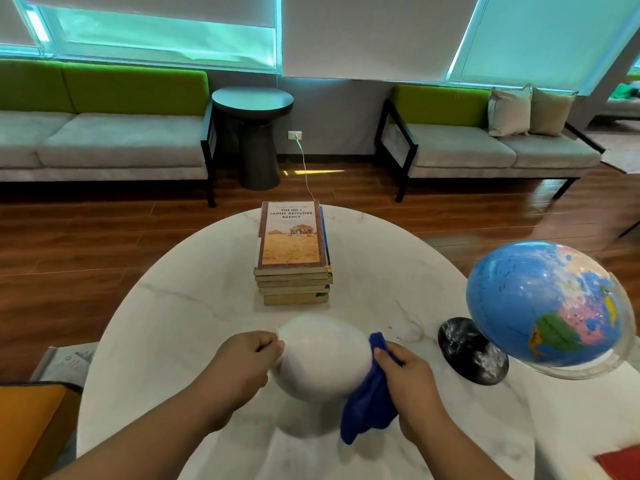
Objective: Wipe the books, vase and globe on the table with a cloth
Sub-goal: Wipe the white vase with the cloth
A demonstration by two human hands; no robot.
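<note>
**Head view: two hands on the white vase (322, 358), blue cloth (369, 407) held to its right side**

The left hand (239, 362) has its fingers (266, 342) curled in and narrow, gripping the vase at its upper left, where the body tapers to a small tip. The right hand (412, 379) has its fingers wrapped round the bunched cloth and holds it against the vase's right flank. The top of the cloth sticks up above the knuckles and the rest hangs below the hand toward the near edge of the surface (194, 306). The vase sits between the two hands on the white marbled surface, with a soft shadow under it. Whether it stands upright or leans cannot be told from this angle.

Beyond the fingers, well apart from them, a stack of books (294, 251) lies flat in the middle of the surface. The top cover reads "The No 1 Ladies' Detective Agency". To the right of the right hand's fingers stands the globe (543, 306), blue with coloured landmasses, tilted in a clear arc on a round black speckled base (472, 355) that rests near the cloth but not touching it.

Past the surface there is a wooden floor (104, 244), two grey sofas with green backs (121, 133), a dark round side table (252, 98) between them, and a white cable (304, 164) running down from a wall socket.
</note>
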